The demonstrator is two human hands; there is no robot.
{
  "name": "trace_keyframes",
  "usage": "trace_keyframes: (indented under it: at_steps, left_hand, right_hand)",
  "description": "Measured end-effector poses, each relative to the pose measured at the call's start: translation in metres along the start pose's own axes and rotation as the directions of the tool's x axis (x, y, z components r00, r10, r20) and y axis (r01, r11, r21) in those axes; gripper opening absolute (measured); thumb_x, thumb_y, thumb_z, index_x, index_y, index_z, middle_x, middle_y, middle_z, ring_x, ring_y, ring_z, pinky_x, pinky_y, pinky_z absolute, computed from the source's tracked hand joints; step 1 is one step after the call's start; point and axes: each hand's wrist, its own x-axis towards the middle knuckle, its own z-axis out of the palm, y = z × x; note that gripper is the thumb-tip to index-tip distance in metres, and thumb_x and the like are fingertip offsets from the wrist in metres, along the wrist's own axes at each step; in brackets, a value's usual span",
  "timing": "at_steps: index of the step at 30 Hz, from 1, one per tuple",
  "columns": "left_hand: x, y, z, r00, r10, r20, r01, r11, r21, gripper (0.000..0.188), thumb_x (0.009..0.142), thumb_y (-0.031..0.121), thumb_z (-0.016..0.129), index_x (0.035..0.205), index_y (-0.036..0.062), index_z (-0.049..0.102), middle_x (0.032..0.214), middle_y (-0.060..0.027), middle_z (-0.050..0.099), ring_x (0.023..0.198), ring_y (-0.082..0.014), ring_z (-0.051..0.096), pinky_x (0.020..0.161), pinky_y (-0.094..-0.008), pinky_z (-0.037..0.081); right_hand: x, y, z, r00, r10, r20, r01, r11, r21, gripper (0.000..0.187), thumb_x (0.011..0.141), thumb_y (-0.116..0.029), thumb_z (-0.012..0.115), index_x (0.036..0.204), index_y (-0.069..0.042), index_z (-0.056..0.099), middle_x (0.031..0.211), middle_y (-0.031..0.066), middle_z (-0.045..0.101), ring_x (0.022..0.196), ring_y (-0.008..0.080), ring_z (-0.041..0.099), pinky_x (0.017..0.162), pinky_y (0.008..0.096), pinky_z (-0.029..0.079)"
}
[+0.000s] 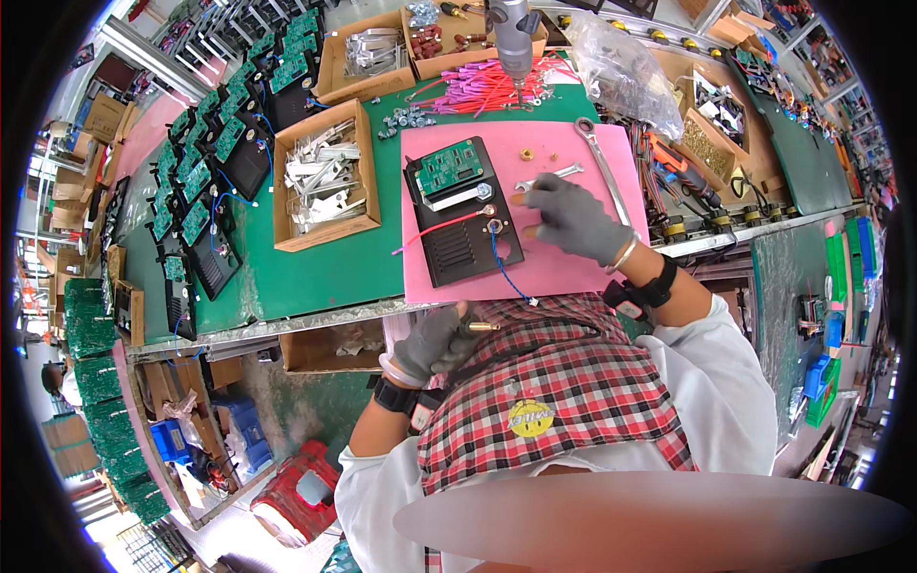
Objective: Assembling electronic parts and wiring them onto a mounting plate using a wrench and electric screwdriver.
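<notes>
My left hand [430, 346], in a grey fingerless glove, is closed at the bench's front edge, with a small brass fitting [484, 327] at its fingertips. My right hand [578, 222], gloved alike, hovers over the pink mat [573, 272]; its thumb and forefinger are apart and nothing shows between them. Just beyond it lies a small open-end wrench [571, 173], partly covered by the fingers. Left of that hand is a black metal plate [454, 258] bearing a green circuit board [449, 167], a silver bar [458, 198], a red lead [439, 227] and a blue wire [506, 272].
A long ratchet wrench [604, 167] and brass nuts [526, 154] lie on the mat. A power driver [514, 43] hangs above red-purple leads [487, 88]. At left stand a carton of metal strips [325, 177] and rows of finished plates with boards [196, 181]. An orange-handled tool [683, 167] lies right.
</notes>
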Motion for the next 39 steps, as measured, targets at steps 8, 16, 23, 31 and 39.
trace_keyframes:
  at_steps: [8,16,23,31,39]
  left_hand:
    - [0.002,-0.014,-0.009,0.991,-0.096,-0.087,0.078,0.978,-0.192,0.043,0.087,0.054,0.041,0.079,0.0127,0.045,0.051,0.0047,0.025,0.037,-0.0037,0.02,0.028,-0.0162,0.016]
    - [0.026,-0.002,-0.003,0.982,0.084,0.168,0.016,0.854,-0.52,0.027,0.094,0.031,0.032,0.085,0.0105,0.048,0.057,0.001,0.035,0.038,-0.0053,0.029,0.026,-0.0162,0.023]
    - [0.042,-0.022,-0.016,0.92,0.158,0.36,0.149,0.707,-0.691,0.026,0.093,0.032,0.036,0.094,0.0079,0.046,0.066,0.0001,0.035,0.046,-0.0048,0.032,0.029,-0.0152,0.027]
    - [0.045,-0.028,-0.008,0.908,0.241,0.343,0.11,0.652,-0.75,0.02,0.088,0.025,0.047,0.082,0.0067,0.051,0.063,-0.0013,0.049,0.045,-0.0059,0.046,0.028,-0.0159,0.038]
    - [0.031,-0.017,0.009,0.974,0.178,0.137,-0.061,0.795,-0.604,0.02,0.09,0.028,0.042,0.079,0.0115,0.047,0.059,0.0037,0.039,0.042,-0.004,0.032,0.028,-0.0141,0.028]
  right_hand:
    - [0.03,-0.013,0.03,0.983,-0.117,0.144,0.131,0.987,-0.089,0.022,0.08,-0.028,0.058,0.086,-0.007,0.061,0.087,0.0093,0.056,0.077,0.0271,0.057,0.066,0.0385,0.046]
    - [0.014,-0.028,0.028,0.997,-0.023,0.073,0.004,0.969,0.245,0.024,0.081,-0.025,0.057,0.089,-0.004,0.064,0.091,0.0092,0.06,0.083,0.0245,0.058,0.072,0.0325,0.047]
    - [0.002,-0.036,0.041,0.977,-0.076,0.198,0.023,0.966,0.259,0.021,0.077,-0.018,0.057,0.095,-0.01,0.065,0.092,0.0102,0.061,0.092,0.0249,0.055,0.079,0.033,0.046]
    - [0.005,-0.038,0.041,0.972,-0.089,0.218,0.008,0.937,0.349,0.022,0.076,-0.014,0.055,0.095,-0.009,0.065,0.085,0.0103,0.059,0.084,0.0266,0.053,0.073,0.0354,0.045]
    - [0.008,-0.031,0.051,0.971,-0.178,0.158,0.1,0.909,0.404,0.02,0.08,-0.017,0.056,0.094,-0.006,0.065,0.086,0.0103,0.062,0.087,0.0247,0.051,0.072,0.0344,0.045]
